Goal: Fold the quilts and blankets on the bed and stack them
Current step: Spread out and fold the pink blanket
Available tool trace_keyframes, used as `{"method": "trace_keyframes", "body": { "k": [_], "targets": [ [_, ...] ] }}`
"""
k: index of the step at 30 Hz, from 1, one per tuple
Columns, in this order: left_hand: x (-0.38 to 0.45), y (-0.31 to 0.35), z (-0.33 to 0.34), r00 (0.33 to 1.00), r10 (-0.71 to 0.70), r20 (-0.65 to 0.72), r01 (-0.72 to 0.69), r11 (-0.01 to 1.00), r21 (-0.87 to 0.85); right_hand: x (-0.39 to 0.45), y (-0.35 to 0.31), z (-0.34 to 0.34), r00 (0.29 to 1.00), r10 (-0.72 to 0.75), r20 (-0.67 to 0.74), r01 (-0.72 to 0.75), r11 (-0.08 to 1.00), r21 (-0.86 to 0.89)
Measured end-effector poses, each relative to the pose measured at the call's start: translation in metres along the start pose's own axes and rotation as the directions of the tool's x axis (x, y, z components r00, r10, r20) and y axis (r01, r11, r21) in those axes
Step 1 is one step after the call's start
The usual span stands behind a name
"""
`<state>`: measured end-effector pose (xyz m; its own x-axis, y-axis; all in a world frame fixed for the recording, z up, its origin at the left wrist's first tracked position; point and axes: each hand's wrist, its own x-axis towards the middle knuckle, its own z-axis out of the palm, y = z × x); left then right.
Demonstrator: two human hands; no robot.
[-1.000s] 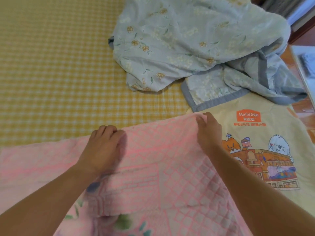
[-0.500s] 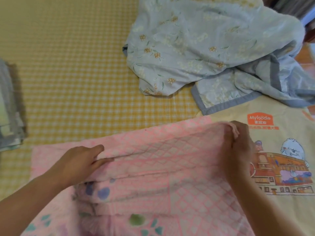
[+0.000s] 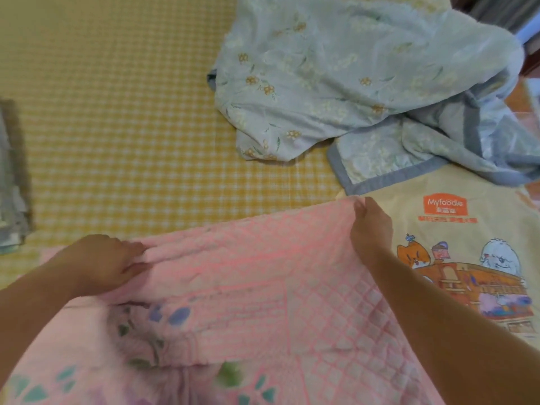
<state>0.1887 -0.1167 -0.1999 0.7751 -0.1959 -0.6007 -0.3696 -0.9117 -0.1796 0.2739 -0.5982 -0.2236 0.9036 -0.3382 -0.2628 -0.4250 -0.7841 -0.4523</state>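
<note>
2 hands work at the near edge of a bed (image 3: 117,118) covered in a yellow-and-white checked sheet. At the far right a strip of orange-brown floor (image 3: 518,97) shows. The pink quilt (image 3: 248,287) lies across the near side, its far edge lifted. The left hand (image 3: 99,264) has its fingers closed, pinching a fold of that edge; the right hand (image 3: 371,229) pinches the far corner. A crumpled blue floral quilt (image 3: 336,77) lies beyond, well apart from the hands, overlapping a cream cartoon-print blanket (image 3: 467,229) just beside the pink one. Folded grey fabric (image 3: 11,176) sits at the left edge.
</note>
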Motion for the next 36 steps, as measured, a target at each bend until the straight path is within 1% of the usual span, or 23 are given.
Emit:
{"method": "trace_keyframes", "body": {
  "k": [1, 2, 3, 5, 6, 9, 12, 14, 15, 16, 18, 19, 21, 23, 25, 27, 28, 30, 31, 32, 33, 34, 36],
  "targets": [
    [0.0, -0.007, 0.002, 0.999, -0.05, 0.012, 0.05, 0.999, 0.003, 0.003, -0.004, 0.002, 1.0, -0.005, -0.005, 0.005, 1.0, -0.025],
    [0.0, -0.011, 0.006, 0.995, -0.095, 0.012, 0.096, 0.995, -0.042, 0.004, -0.007, 0.006, 1.0, -0.004, 0.001, 0.004, 0.998, -0.063],
    [0.0, -0.014, 0.012, 0.992, -0.127, 0.013, 0.128, 0.986, -0.105, 0.005, -0.009, 0.011, 1.0, 0.005, 0.006, -0.004, 0.995, -0.097],
    [0.001, -0.016, 0.025, 0.98, -0.199, 0.002, 0.19, 0.934, -0.302, 0.006, -0.006, 0.018, 1.0, 0.016, -0.001, -0.016, 0.991, -0.135],
    [-0.001, -0.018, 0.033, 0.974, -0.228, 0.002, 0.213, 0.91, -0.356, 0.005, -0.005, 0.021, 1.0, 0.017, -0.009, -0.018, 0.99, -0.143],
    [-0.013, -0.031, 0.048, 0.971, -0.24, 0.017, 0.235, 0.927, -0.294, 0.003, -0.004, 0.023, 0.998, 0.055, -0.043, -0.06, 0.989, -0.136],
    [-0.025, -0.051, 0.039, 0.961, -0.266, 0.076, 0.276, 0.942, -0.19, 0.0, -0.012, 0.026, 0.994, 0.087, -0.065, -0.094, 0.988, -0.119],
    [-0.022, -0.057, 0.035, 0.937, -0.349, 0.004, 0.346, 0.93, -0.126, -0.002, -0.018, 0.028, 0.992, 0.103, -0.079, -0.112, 0.987, -0.116],
    [-0.019, -0.054, 0.037, 0.915, -0.401, -0.048, 0.393, 0.911, -0.126, -0.002, -0.019, 0.029, 0.99, 0.111, -0.083, -0.12, 0.986, -0.118],
    [-0.015, -0.047, 0.043, 0.882, -0.467, -0.071, 0.45, 0.876, -0.176, -0.002, -0.019, 0.03, 0.99, 0.111, -0.084, -0.121, 0.985, -0.122],
    [-0.006, -0.032, 0.054, 0.809, -0.587, 0.01, 0.562, 0.768, -0.307, -0.002, -0.018, 0.031, 0.993, 0.083, -0.085, -0.093, 0.987, -0.131],
    [-0.002, -0.029, 0.061, 0.789, -0.613, 0.032, 0.588, 0.74, -0.326, -0.001, -0.017, 0.033, 0.994, 0.066, -0.085, -0.077, 0.987, -0.142],
    [0.0, -0.033, 0.069, 0.797, -0.602, 0.057, 0.588, 0.749, -0.305, 0.0, -0.014, 0.033, 0.996, 0.04, -0.076, -0.053, 0.982, -0.181],
    [-0.006, -0.043, 0.066, 0.811, -0.563, 0.158, 0.583, 0.754, -0.303, 0.002, -0.014, 0.032, 0.996, 0.027, -0.085, -0.043, 0.98, -0.192],
    [-0.018, -0.055, 0.067, 0.8, -0.554, 0.231, 0.6, 0.752, -0.272, 0.002, -0.014, 0.03, 0.995, 0.048, -0.091, -0.064, 0.981, -0.185],
    [-0.03, -0.063, 0.07, 0.73, -0.647, 0.221, 0.683, 0.676, -0.277, 0.0, -0.016, 0.027, 0.995, 0.056, -0.084, -0.07, 0.981, -0.181],
    [-0.035, -0.063, 0.071, 0.673, -0.718, 0.176, 0.731, 0.61, -0.305, -0.003, -0.019, 0.026, 0.996, 0.035, -0.087, -0.052, 0.978, -0.201],
    [-0.043, -0.052, 0.074, 0.547, -0.837, -0.006, 0.77, 0.506, -0.388, -0.018, -0.027, 0.024, 0.988, -0.088, -0.129, 0.047, 0.954, -0.296],
    [-0.048, -0.041, 0.071, 0.52, -0.846, -0.122, 0.744, 0.518, -0.422, -0.031, -0.031, 0.024, 0.974, -0.182, -0.138, 0.127, 0.934, -0.333],
    [-0.054, -0.025, 0.065, 0.545, -0.804, -0.236, 0.673, 0.588, -0.448, -0.05, -0.037, 0.026, 0.951, -0.288, -0.113, 0.236, 0.911, -0.338],
    [-0.061, -0.006, 0.062, 0.617, -0.722, -0.313, 0.564, 0.683, -0.464, -0.074, -0.041, 0.03, 0.91, -0.41, -0.054, 0.375, 0.872, -0.315],
    [-0.069, 0.017, 0.063, 0.698, -0.622, -0.354, 0.441, 0.763, -0.472, -0.101, -0.041, 0.035, 0.837, -0.547, 0.013, 0.53, 0.804, -0.271],
    [-0.092, 0.062, 0.066, 0.821, -0.446, -0.358, 0.251, 0.843, -0.476, -0.158, -0.029, 0.047, 0.637, -0.754, 0.161, 0.771, 0.621, -0.142]
  ]
}}
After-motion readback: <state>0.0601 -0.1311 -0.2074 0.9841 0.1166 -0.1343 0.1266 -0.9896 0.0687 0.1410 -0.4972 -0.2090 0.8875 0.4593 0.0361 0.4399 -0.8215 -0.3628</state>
